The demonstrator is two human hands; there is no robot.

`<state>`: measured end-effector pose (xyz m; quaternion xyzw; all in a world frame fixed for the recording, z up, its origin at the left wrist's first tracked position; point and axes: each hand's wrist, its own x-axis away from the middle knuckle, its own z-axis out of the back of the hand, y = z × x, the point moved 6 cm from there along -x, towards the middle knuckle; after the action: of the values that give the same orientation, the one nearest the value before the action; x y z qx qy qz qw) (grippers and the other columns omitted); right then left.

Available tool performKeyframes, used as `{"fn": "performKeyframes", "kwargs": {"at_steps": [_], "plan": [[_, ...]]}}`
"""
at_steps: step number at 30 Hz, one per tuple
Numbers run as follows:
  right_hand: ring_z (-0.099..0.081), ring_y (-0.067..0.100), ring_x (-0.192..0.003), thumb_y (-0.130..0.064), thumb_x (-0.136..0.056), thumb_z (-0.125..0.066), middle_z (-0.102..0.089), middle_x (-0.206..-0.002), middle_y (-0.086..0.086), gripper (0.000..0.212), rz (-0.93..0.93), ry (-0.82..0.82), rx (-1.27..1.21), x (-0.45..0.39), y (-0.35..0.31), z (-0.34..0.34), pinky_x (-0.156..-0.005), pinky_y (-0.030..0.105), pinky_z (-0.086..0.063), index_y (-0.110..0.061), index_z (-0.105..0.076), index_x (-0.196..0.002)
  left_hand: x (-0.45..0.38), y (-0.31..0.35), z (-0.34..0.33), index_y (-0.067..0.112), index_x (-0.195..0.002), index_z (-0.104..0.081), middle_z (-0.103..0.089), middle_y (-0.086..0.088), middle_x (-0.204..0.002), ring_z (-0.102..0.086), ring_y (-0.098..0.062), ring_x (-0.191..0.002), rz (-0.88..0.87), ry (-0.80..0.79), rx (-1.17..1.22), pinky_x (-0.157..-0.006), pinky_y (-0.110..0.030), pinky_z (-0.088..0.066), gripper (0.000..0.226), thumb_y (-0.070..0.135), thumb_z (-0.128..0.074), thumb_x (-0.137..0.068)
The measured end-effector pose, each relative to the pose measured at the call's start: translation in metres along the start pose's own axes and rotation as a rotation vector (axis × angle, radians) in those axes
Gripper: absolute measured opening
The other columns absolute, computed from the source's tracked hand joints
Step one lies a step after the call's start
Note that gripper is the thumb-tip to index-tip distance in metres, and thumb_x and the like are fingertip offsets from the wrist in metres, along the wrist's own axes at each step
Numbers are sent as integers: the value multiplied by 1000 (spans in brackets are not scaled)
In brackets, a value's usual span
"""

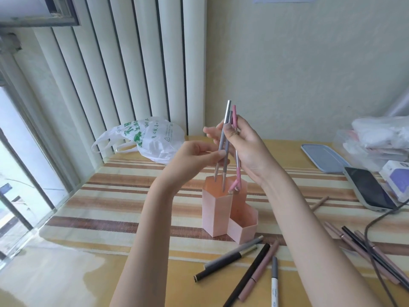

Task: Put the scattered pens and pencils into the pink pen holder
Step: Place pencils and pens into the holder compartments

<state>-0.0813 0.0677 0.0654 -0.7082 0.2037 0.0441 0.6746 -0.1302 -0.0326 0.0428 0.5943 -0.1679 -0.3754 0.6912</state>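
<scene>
The left hand [194,155] pinches two slim grey pens [223,140] between thumb and fingertips about halfway down their barrels. The right hand [245,147] has its fingers curled round the same bundle higher up, together with a thin pink pen [235,120] that stands just beside the grey pair. All three pens are nearly upright, and their lower ends dip into the tall rear cell of the pink hexagonal plastic pen holder [218,209]; whether they touch its bottom cannot be told.

The holder stands on the striped brown and cream cloth [115,196] that covers the worktop, and has a shorter hexagonal cell at its front right. Just in front of it lie loose pens: a grey one, a black pen with a gold band [223,265], a long black pen [247,275], a dusty pink pen [259,271] and a white marker with a grey cap [274,282].

To the right, under the right forearm, lies a further cluster of pink and black pencils [363,247], crossed by a dark cable [374,262]. A dark phone [367,189] and a pale blue lid [321,156] lie at the far right, and a white plastic bag with green print [155,140] lies behind the holder to the left.
</scene>
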Motion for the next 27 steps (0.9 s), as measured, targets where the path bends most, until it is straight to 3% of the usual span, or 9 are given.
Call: {"fn": "performKeyframes", "kwargs": {"at_steps": [3, 8, 11, 13, 15, 17, 19, 23, 27], "plan": [[-69, 18, -102, -22, -100, -40, -71, -110, 2, 13, -66, -44, 25, 8, 9, -4, -78, 36, -59, -15, -50, -97, 3, -1, 3, 3, -100, -70, -74, -19, -94, -72, -24, -89, 20, -25, 21, -86, -26, -55, 17, 11, -66, -85], [-67, 19, -107, -30, -100, -37, -69, -118, 2, 26, -143, -66, 24, 19, 20, -8, -83, 34, -57, -14, -57, -104, 5, -7, 1, 10, -92, -74, -75, -15, -95, -71, -19, -91, 59, -82, -99, -93, -27, -52, 14, 7, -73, -79], [-67, 22, -106, -35, -101, -31, -69, -116, 7, 37, -161, -18, 31, 19, 20, -1, -94, 40, -51, -13, -61, -106, 9, -10, 3, 5, -91, -75, -76, -11, -92, -71, -15, -87, 99, -123, -145, -92, -26, -50, 14, 7, -74, -77], [-64, 14, -100, -36, -101, -29, -70, -111, -1, 42, -123, 44, 99, 17, 16, 6, -96, 35, -48, -16, -66, -102, 11, -10, 4, 3, -92, -74, -76, -6, -87, -71, -13, -82, 116, -142, -160, -87, -23, -51, 16, 7, -75, -77], [-56, -1, -92, -37, -102, -27, -66, -99, -15, 47, -60, 130, 249, 16, 5, 14, -91, 18, -42, -20, -70, -96, 11, -10, 4, 3, -95, -74, -77, -4, -90, -71, -17, -88, 129, -133, -168, -89, -25, -51, 19, 10, -75, -77], [-52, -6, -73, -38, -102, -25, -58, -78, -14, 49, 15, 208, 335, 16, -4, 22, -78, 6, -38, -20, -70, -92, 11, -11, 5, 6, -95, -74, -76, -3, -96, -70, -15, -93, 144, -122, -182, -94, -28, -51, 19, 11, -76, -76], [-40, 6, -57, -38, -102, -25, -42, -66, -4, 48, 92, 260, 287, 15, -11, 28, -63, 16, -37, -23, -68, -86, 12, -13, 5, 9, -93, -75, -76, 0, -95, -70, -10, -91, 162, -135, -205, -94, -30, -51, 17, 11, -76, -76], [-35, 6, -50, -30, -103, -27, -40, -61, -2, 42, 220, 301, 58, 18, -19, 30, -53, 21, -31, -21, -57, -74, 13, -13, 7, 13, -92, -75, -76, 1, -90, -69, -8, -85, 173, -123, -221, -96, -35, -49, 15, 16, -76, -77], [-47, 0, -60, -28, -101, -37, -49, -71, -5, 32, 144, 109, 355, 22, -17, 12, -61, 11, -39, -19, -58, -79, 13, -9, 5, 17, -89, -73, -72, -19, -93, -65, -26, -85, 143, -113, -173, -98, -46, -45, 11, 18, -74, -79]]}}
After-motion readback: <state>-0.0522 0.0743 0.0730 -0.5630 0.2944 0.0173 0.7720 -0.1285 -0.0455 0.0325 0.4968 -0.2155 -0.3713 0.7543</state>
